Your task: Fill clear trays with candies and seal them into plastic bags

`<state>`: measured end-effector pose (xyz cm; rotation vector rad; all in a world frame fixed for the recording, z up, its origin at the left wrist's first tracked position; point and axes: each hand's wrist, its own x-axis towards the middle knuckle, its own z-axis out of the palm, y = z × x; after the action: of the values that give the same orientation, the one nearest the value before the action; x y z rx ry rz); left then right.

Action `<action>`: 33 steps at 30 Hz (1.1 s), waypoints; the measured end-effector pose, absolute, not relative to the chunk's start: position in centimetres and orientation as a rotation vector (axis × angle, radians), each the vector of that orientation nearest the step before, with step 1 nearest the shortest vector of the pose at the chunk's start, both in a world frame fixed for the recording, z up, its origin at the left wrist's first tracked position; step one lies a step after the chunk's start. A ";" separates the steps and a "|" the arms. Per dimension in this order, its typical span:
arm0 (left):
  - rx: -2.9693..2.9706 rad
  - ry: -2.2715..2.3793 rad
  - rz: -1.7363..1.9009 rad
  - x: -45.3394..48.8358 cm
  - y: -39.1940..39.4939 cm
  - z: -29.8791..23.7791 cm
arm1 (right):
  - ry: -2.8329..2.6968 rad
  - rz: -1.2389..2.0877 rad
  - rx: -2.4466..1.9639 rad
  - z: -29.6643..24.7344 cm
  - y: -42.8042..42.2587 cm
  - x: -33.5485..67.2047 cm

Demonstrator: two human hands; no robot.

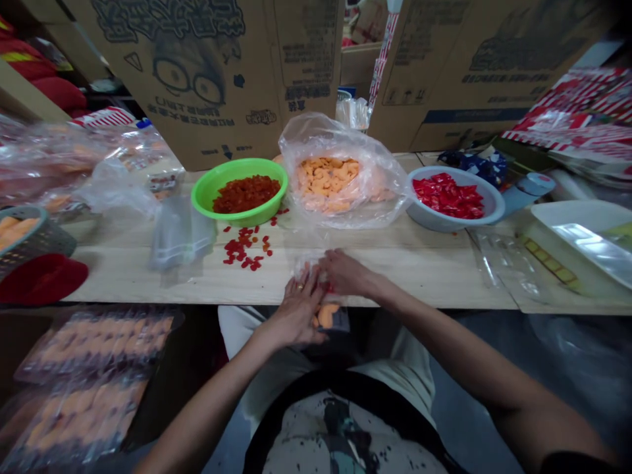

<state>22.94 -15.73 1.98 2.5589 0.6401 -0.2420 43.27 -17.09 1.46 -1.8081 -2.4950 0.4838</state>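
Note:
At the table's front edge, my left hand (299, 303) is wrapped round a clear plastic packet (327, 316) with orange pieces in it. Part of the packet sticks out over the edge, and the rest lies under my fingers. My right hand (343, 273) is closed at the packet's far end, with a bit of red showing between the two hands. What its fingertips pinch is partly hidden. Beyond my hands, an open clear bag (390, 214) holds many orange pieces. Small red pieces (239, 250) lie loose on the wood to the left.
A green bowl (200, 197) holds dark red-orange pieces; a pale blue bowl (495, 209) holds red sachets. Flat clear bags (180, 230) lie left. A white tray (548, 214) stands right. Filled packs (93, 345) sit below at lower left. Large cardboard boxes (291, 59) wall off the back.

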 end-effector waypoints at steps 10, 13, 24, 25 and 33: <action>2.492 0.774 0.020 22.5 -11.8 -0.4 | -2.233 0.479 -1.915 -0.5 -14.5 45.4; 2.545 0.767 0.147 22.3 -12.3 -0.7 | -2.354 0.341 -2.039 0.7 -13.3 44.4; 2.371 0.996 0.778 21.9 -14.6 -3.2 | -2.609 0.133 -1.889 1.2 -12.4 38.8; 2.327 1.044 0.831 21.9 -14.4 -3.4 | -2.641 0.160 -1.840 1.2 -12.9 38.6; 2.337 1.007 0.867 21.4 -15.3 -3.7 | -2.684 0.241 -1.599 2.3 -19.8 37.3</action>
<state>21.44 -15.34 -3.66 2.3368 1.0066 0.8673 37.30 -19.80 2.27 -1.5990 -2.6842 0.2412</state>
